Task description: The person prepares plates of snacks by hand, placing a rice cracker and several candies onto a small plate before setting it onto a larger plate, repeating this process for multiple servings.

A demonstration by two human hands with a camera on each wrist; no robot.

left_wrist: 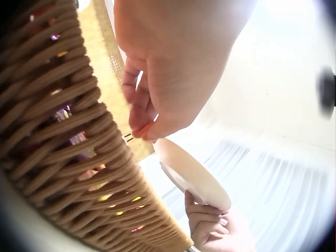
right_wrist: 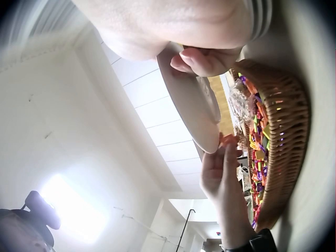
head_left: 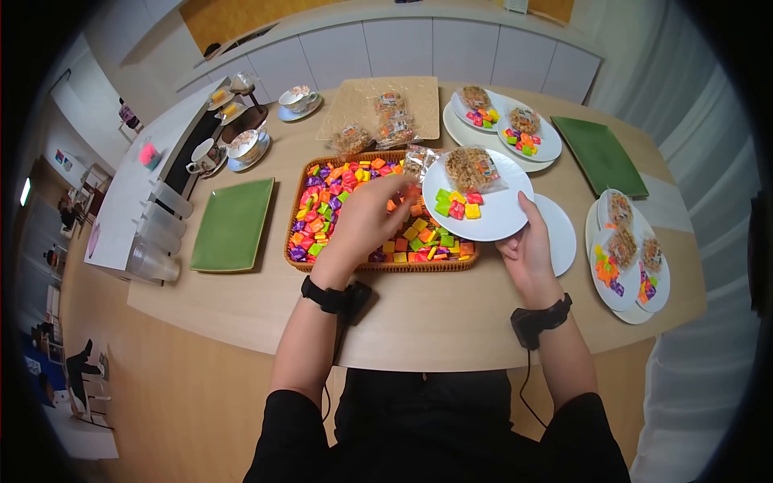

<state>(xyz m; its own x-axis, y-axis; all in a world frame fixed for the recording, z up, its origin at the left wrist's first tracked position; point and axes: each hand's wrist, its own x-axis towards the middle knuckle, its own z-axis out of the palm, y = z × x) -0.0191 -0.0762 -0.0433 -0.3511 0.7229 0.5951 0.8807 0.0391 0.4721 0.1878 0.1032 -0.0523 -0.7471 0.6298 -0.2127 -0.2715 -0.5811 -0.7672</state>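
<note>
My right hand [head_left: 529, 251] grips the rim of a white plate [head_left: 487, 217], thumb on top and fingers beneath. On that plate lie a wrapped round snack [head_left: 469, 167] and several green, yellow and pink candies [head_left: 456, 206]. Over the wicker basket [head_left: 302, 262] of colourful wrapped candies, my left hand [head_left: 372, 216] pinches an orange candy [left_wrist: 148, 128] at the plate's edge. In the right wrist view the left hand [right_wrist: 221, 170] also holds that orange candy [right_wrist: 229, 139] beside the plate's rim.
Green square plates [head_left: 233, 225] stand left and back right [head_left: 600, 155]. White plates with snacks and candies sit at the back [head_left: 527, 153] and right [head_left: 604, 278]. Behind the basket is a tan board [head_left: 346, 105] with wrapped snacks. Cups [head_left: 298, 100] and plastic cups [head_left: 153, 262] are at left.
</note>
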